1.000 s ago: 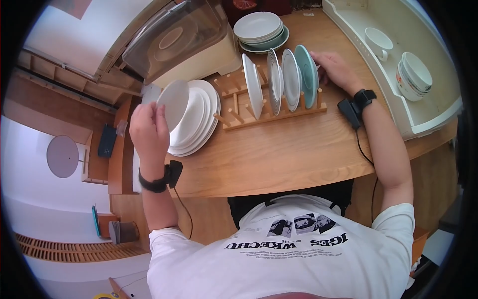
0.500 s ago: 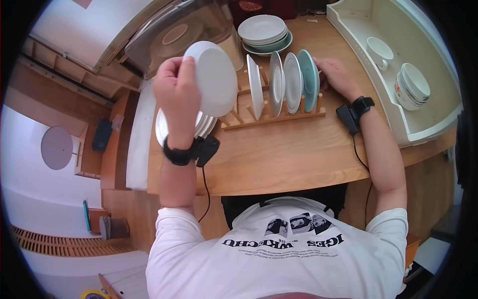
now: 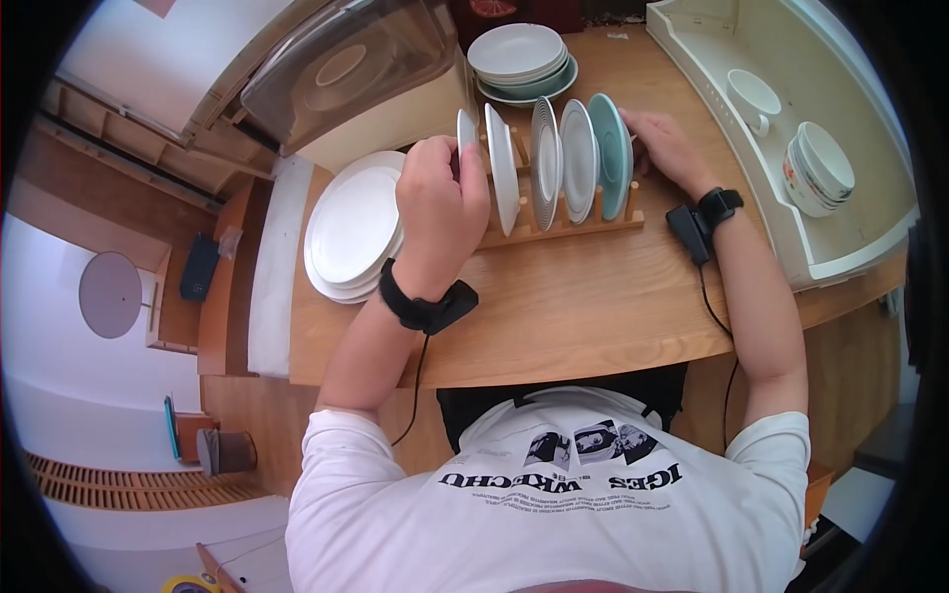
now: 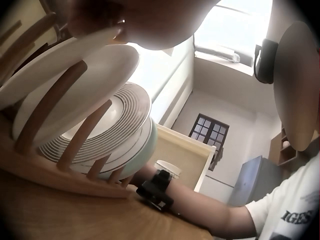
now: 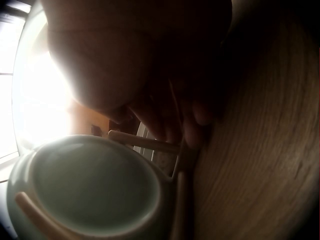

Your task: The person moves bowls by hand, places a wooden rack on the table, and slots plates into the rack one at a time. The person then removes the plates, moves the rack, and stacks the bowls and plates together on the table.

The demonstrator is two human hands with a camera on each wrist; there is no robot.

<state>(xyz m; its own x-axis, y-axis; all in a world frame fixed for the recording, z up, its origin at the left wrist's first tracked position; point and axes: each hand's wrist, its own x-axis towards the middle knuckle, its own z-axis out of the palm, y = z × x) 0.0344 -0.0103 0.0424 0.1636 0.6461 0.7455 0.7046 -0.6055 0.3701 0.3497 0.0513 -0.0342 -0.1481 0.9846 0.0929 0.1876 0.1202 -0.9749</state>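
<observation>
My left hand [image 3: 442, 212] pinches the upper rim of a white plate [image 3: 466, 127], which stands nearly upright at the left end of the wooden plate rack [image 3: 563, 233]. In the left wrist view this held plate [image 4: 45, 70] leans among the pegs beside another white plate [image 4: 95, 80]. Further right, the rack carries a white plate [image 3: 502, 168], a ring-patterned plate [image 3: 545, 163], a grey-white plate [image 3: 578, 163] and a green plate [image 3: 611, 158]. At the rack's right end, my right hand [image 3: 672, 148] rests beside the green plate, its fingers [image 5: 160, 122] relaxed against the back of the rack.
Left of the rack lies a stack of white plates [image 3: 351, 222]. Behind it are stacked bowls [image 3: 516, 54] and a cream box with a clear lid [image 3: 341, 74]. A cream tray on the right holds a cup [image 3: 753, 97] and nested bowls [image 3: 820, 168]. The table's front edge curves near my body.
My left hand has carried the white plate from the stack rightward to the rack, turning it edge-on and lowering it among the pegs. My right hand has stayed at the rack's right end.
</observation>
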